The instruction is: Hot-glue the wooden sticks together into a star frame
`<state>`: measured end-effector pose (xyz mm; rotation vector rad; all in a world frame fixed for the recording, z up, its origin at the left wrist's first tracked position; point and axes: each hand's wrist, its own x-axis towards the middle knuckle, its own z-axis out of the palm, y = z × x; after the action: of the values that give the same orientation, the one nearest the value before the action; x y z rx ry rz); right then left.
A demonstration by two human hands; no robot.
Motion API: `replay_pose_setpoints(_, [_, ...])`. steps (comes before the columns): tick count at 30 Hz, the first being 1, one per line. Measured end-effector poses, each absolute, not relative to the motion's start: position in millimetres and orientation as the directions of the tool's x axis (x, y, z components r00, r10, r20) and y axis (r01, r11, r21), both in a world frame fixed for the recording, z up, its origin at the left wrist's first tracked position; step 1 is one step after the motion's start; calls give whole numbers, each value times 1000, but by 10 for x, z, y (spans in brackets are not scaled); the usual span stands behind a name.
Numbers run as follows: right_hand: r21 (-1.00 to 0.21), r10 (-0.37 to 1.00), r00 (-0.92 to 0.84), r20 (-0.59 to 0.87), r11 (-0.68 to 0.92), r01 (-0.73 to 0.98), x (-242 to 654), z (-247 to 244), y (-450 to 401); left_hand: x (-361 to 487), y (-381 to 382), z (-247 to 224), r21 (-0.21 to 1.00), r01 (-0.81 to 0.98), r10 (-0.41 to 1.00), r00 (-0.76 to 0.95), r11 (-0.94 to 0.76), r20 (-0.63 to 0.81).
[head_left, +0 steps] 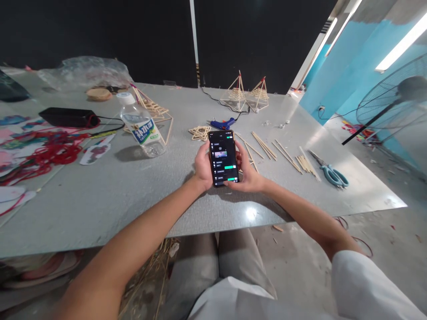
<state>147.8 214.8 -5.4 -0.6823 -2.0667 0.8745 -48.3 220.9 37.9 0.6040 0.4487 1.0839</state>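
Fingers (245,156) of both hands are closed around a phone (222,160), the left hand (203,166) along one long side and the right hand (251,178) along the other, with the right thumb lying over the bottom of the lit screen. It is held face-on to the wearer at the near side of the bench (83,195); whether its lower end touches the top cannot be told. I would judge it light for two hands, stiff and flat, slick on the glass and easily cracked if dropped, so the long sides are the best place to grip. Beyond it lie a small bundle of sticks (201,132) and a blue glue gun (223,123), both near its top end. Loose sticks (264,146) begin just past the right hand, with scissors (333,175) farther right. More room lies to the left, as far as the bottle (143,129), which could tip if knocked. Toward the wearer, the bench's edge runs beneath the forearms, with a drop beyond.
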Motion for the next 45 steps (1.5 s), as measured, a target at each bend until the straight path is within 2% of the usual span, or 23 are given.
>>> replay_pose_setpoints(4, [-785,714,-573,402,591,186,1475,1,2132,-490,2207,386,643,-676,908,411,361,-78])
replay_pose_setpoints(12, [-786,734,-521,435,592,178,1409,-27,2158,-446,2240,440,604,-700,921,342,381,-186])
replay_pose_setpoints(19, [-853,852,-344,395,478,207,1479,74,2172,-511,2252,425,671,-569,835,533,475,-139])
replay_pose_setpoints(23, [-851,840,-328,432,500,160,1526,156,2187,-548,2257,348,716,-485,784,604,502,-141])
replay_pose_setpoints(28, [-929,863,-380,333,370,25,1575,200,2225,-542,2262,301,730,-478,804,572,488,-163])
replay_pose_setpoints(31, [-939,871,-365,328,343,-25,1578,203,2253,-534,2254,305,712,-510,814,562,483,-149])
replay_pose_setpoints(39, [-928,864,-370,342,372,10,1557,176,2253,-507,2202,352,702,-532,830,535,474,-155])
replay_pose_setpoints(45, [-934,903,-265,339,357,24,1523,82,2292,-513,2180,340,731,-520,839,528,442,-132])
